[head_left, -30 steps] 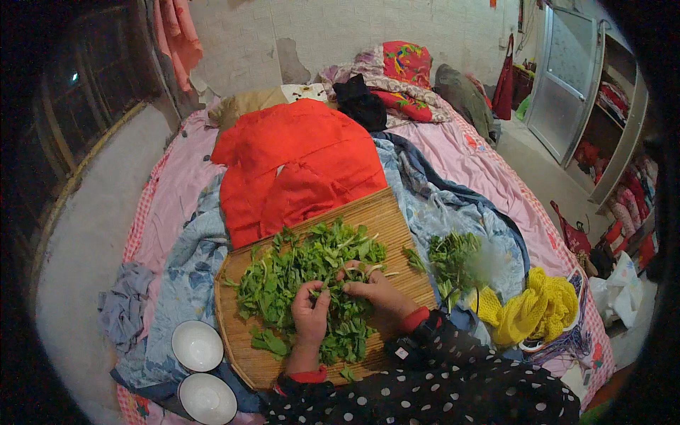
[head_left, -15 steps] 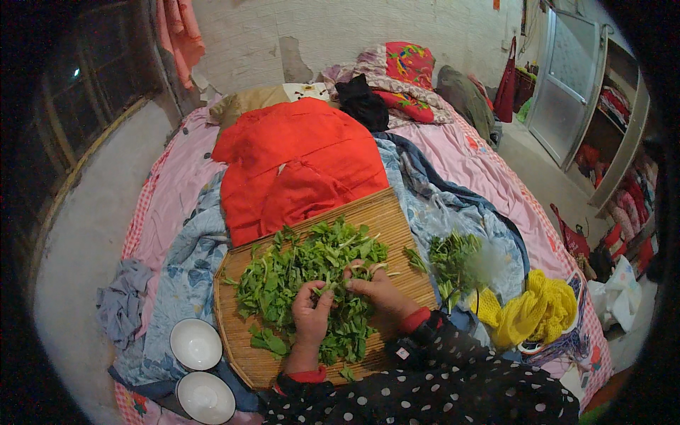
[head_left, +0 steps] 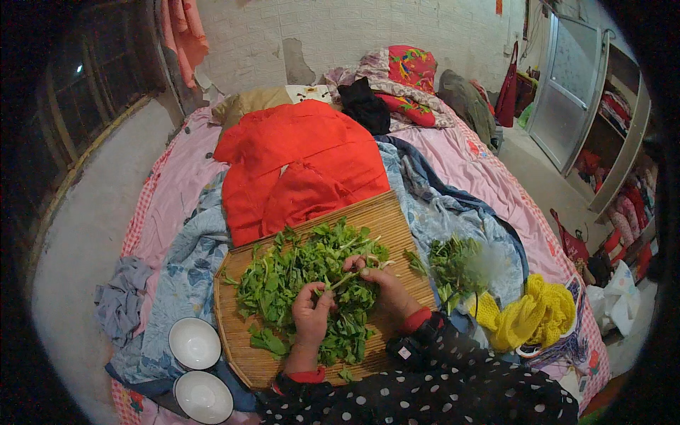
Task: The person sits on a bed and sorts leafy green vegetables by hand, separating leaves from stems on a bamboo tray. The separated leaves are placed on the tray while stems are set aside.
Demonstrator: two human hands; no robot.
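A heap of leafy greens [head_left: 297, 258] is spread over a flat woven bamboo tray [head_left: 386, 212]. Above the heap, my left hand [head_left: 310, 319] pinches the lower left end of a green stem [head_left: 345, 281]. The fingers of my right hand [head_left: 388, 292] close on the stem's other end, so it spans the gap between both hands. Pale root ends of other greens poke out beyond my right fingers. A second bunch of greens [head_left: 453, 262] lies in a clear plastic bag just right of the tray.
Two white bowls [head_left: 195, 343] sit at the tray's left, one nearer me. Red cloth [head_left: 301, 170] covers the bed beyond the tray. Yellow netting [head_left: 535, 312] lies at the right, and grey cloth [head_left: 122, 297] at the left edge. A door [head_left: 564, 88] stands at the back right.
My right hand has shifted slightly right and its fingers have changed position. The green stem between my hands now shows more plainly. My left hand is almost unmoved.
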